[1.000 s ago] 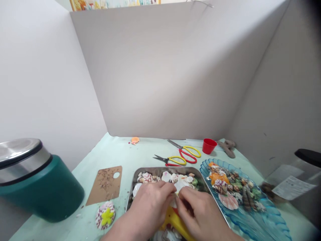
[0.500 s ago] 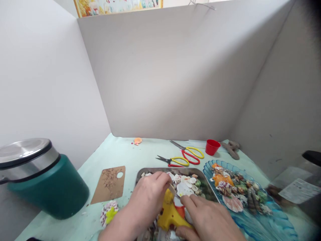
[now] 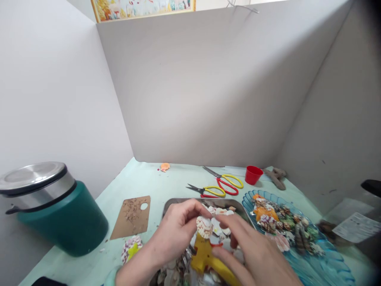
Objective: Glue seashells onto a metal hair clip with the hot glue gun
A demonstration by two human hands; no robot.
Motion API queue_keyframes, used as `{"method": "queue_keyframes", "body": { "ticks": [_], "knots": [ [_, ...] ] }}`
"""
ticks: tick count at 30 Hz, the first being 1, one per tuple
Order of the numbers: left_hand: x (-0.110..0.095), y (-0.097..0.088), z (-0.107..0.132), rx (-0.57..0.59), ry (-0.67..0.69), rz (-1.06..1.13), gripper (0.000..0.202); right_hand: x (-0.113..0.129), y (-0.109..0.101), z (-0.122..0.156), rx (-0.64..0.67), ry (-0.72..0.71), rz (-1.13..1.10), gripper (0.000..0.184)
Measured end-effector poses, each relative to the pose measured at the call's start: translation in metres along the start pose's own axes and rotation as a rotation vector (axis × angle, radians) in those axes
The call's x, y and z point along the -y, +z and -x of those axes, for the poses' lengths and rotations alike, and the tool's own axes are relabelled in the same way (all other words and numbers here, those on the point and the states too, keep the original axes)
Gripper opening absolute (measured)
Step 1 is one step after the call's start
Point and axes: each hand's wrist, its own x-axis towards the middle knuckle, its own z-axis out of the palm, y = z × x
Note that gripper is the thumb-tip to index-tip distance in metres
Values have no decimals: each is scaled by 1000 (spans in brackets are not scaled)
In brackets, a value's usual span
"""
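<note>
My left hand (image 3: 180,224) pinches a small ribbed seashell (image 3: 204,227), white with brown specks, above the metal tray (image 3: 169,203) of shells. Below the shell a yellow glue gun (image 3: 204,256) with a red part lies over the tray, its front end hidden behind the shell. My right hand (image 3: 250,246) is to the right, thumb and fingers spread apart. Its index fingertip comes close to the left fingertips; whether they touch I cannot tell. The thumb is beside the glue gun's body.
Around the tray are a blue scalloped dish (image 3: 297,266) of shells, two pairs of scissors (image 3: 212,190), a red cup (image 3: 253,175), a brown board (image 3: 131,218), a shell cluster with a yellow star (image 3: 131,250) and a green flask (image 3: 62,222). Grey panels (image 3: 190,91) enclose the table.
The speckled shell has come into clear view, face toward me, in my left fingers. My right hand has opened and its fingers have spread. The view has shifted slightly.
</note>
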Motion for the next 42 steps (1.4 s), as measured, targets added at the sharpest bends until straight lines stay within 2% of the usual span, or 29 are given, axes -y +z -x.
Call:
{"method": "queue_keyframes", "body": {
  "ticks": [2,4,8,12,14,17,22,25,28,30,35,42],
  "knots": [
    [-1,5,0,42,-13,121,18,3,-3,-2,-41,61,-206,32],
    [-1,10,0,52,-15,163,13,3,-1,-3,-32,104,-356,25],
    [-1,16,0,39,-15,155,11,-2,8,-5,-51,222,-478,19],
    [0,14,1,116,-28,206,21,-5,10,-9,-57,330,-616,17],
    [-1,12,2,154,-44,208,27,-6,9,-11,-30,374,-639,13],
    [-2,12,2,184,-107,205,24,-5,6,-11,2,387,-566,8],
    [1,16,1,122,-167,176,10,-2,5,-8,41,341,-496,2],
    [3,16,2,122,-138,23,11,-1,6,-10,128,446,-653,8],
    [2,15,3,108,-23,-236,18,-5,7,-11,267,586,-957,17],
    [-1,13,3,116,13,-322,22,-9,9,-11,313,635,-1156,22],
    [-5,11,5,122,68,-458,18,-16,15,-8,307,709,-1471,25],
    [-4,20,9,104,220,-595,33,-13,14,-10,267,777,-1663,25]
  ]
}}
